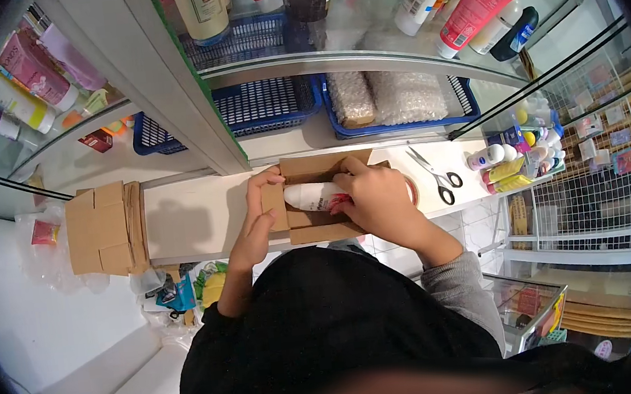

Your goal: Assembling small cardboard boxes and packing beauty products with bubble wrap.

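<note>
An open cardboard box (pixel 327 232) lies on the white counter before me, its flaps spread. A white bottle with red markings (pixel 312 197) lies on its side in the box opening. My right hand (pixel 375 200) grips the bottle's right end, hiding that end. With fingers and thumb, my left hand (pixel 258 219) holds the box's left flap (pixel 274 206). Just right of the box, a tape roll (pixel 413 190) is partly hidden by my right hand. Scissors with black handles (pixel 438 176) lie farther right, their blades slightly apart.
Flattened cardboard boxes (pixel 99 229) stand at the counter's left end. Bottles and tubes (pixel 509 164) crowd its right end. Behind are a blue basket (pixel 400 127) of bubble-wrapped parcels, another blue basket (pixel 268 119) and a metal cabinet post (pixel 168 86). A glass shelf (pixel 357 42) with toiletries is above.
</note>
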`<state>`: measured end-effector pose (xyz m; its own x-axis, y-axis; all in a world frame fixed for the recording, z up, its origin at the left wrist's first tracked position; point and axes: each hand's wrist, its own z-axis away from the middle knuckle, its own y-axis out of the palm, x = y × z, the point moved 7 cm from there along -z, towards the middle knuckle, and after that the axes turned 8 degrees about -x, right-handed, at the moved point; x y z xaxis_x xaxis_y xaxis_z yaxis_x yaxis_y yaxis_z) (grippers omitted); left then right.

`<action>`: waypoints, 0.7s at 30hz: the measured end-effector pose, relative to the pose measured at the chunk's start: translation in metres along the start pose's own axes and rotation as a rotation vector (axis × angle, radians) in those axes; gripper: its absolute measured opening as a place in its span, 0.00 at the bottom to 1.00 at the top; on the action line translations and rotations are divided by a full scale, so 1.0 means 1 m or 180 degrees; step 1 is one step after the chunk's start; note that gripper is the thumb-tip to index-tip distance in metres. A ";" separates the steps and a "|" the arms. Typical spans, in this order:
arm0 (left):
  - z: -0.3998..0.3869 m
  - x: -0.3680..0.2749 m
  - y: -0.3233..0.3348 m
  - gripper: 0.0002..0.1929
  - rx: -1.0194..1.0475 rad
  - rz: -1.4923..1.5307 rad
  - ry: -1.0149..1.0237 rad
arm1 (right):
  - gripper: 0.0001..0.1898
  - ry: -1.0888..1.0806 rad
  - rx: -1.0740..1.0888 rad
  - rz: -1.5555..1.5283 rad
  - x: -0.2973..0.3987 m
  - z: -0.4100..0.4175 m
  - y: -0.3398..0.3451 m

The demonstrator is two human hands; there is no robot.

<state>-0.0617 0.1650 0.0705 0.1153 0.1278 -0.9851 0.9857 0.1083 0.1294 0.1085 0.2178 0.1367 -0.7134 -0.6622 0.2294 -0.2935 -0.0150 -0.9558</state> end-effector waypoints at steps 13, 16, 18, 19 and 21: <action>-0.003 0.005 -0.001 0.27 0.0014 -0.0377 0.0172 | 0.14 -0.0111 0.0698 0.0022 -0.001 -0.007 0.040; -0.006 0.008 0.001 0.26 -0.0006 -0.0273 0.0139 | 0.15 -0.0071 0.0492 -0.0107 -0.005 -0.005 0.040; -0.004 0.009 0.001 0.25 0.0000 -0.0284 0.0114 | 0.17 -0.0142 0.0097 -0.0518 0.000 -0.002 0.013; -0.002 0.013 -0.001 0.25 -0.0043 -0.0299 0.0071 | 0.19 -0.0249 -0.0265 -0.0949 0.005 -0.001 -0.010; 0.004 0.017 -0.008 0.27 -0.0187 -0.0287 0.0028 | 0.11 -0.0278 -0.0853 -0.1599 0.004 0.000 -0.049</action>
<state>-0.0671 0.1628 0.0524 0.0250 0.1234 -0.9920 0.9830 0.1773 0.0469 0.1200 0.2159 0.1846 -0.3929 -0.6823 0.6165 -0.7419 -0.1609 -0.6509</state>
